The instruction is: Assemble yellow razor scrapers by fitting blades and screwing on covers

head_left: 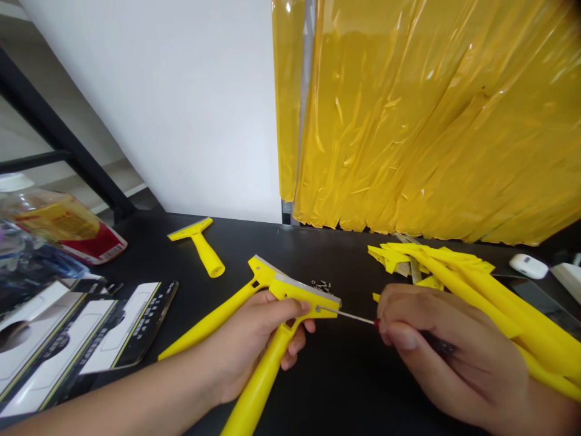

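- A sheet of glossy yellow plastic (431, 121) hangs beside a white wall (158, 109), its lower edge reaching down to the black tabletop (354, 254).
- Work looks partway through: a heap of loose yellow scraper handles and heads (476, 297) lies at the right, while one yellow scraper (202, 245) lies apart beyond the hands, its head and handle joined.
- Printed card packaging (86, 339) lies stacked at the left, near a plastic bottle (59, 221).
- The right hand (454, 357) has its fingers closed around a red-collared screwdriver (349, 315), whose thin shaft touches the side of the held head.
- The left hand (249, 345) has its fingers wrapped around the neck of a yellow scraper handle (267, 369), holding it up off the tabletop.
- A second yellow scraper (213, 324) crosses behind it; whether the left hand grips that one too cannot be told.
- Tiny metal screws (321, 286) lie scattered just beyond the held scraper, with nothing between them and the hands.
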Demonstrator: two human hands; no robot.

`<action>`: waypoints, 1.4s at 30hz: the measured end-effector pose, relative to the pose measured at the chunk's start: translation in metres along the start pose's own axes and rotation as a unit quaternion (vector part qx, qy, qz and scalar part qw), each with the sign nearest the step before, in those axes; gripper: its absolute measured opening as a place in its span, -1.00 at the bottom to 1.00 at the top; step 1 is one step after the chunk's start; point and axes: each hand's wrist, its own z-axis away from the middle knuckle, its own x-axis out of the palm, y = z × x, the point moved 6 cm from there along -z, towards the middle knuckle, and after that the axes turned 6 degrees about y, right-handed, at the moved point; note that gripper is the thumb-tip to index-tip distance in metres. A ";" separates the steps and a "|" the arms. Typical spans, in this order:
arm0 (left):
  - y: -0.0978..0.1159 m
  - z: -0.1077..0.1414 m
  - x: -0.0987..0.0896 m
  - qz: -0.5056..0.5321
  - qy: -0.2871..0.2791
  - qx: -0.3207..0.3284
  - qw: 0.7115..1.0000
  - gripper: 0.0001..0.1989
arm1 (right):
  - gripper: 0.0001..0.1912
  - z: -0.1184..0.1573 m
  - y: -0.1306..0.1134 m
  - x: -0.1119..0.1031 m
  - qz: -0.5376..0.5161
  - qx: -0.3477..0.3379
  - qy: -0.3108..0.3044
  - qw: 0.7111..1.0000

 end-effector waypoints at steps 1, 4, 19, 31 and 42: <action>0.000 0.000 0.001 0.003 0.001 -0.002 1.000 -0.72 | -0.91 -0.001 -0.001 0.001 0.004 -0.006 -0.009 1.000; 0.003 0.000 0.002 0.012 0.008 -0.001 1.000 -0.77 | -0.92 -0.001 -0.003 0.002 0.017 -0.022 -0.023 0.999; 0.003 0.000 0.001 0.000 0.036 -0.001 0.999 -0.75 | -0.87 -0.002 -0.013 0.005 0.061 -0.053 -0.045 0.996; 0.001 0.000 0.002 -0.023 0.038 0.002 0.999 -0.73 | -0.86 -0.006 -0.014 0.003 0.062 -0.018 -0.040 0.997; -0.001 0.000 0.001 -0.052 0.043 0.007 0.998 -0.71 | -0.85 -0.005 -0.014 0.003 0.078 -0.015 -0.033 0.996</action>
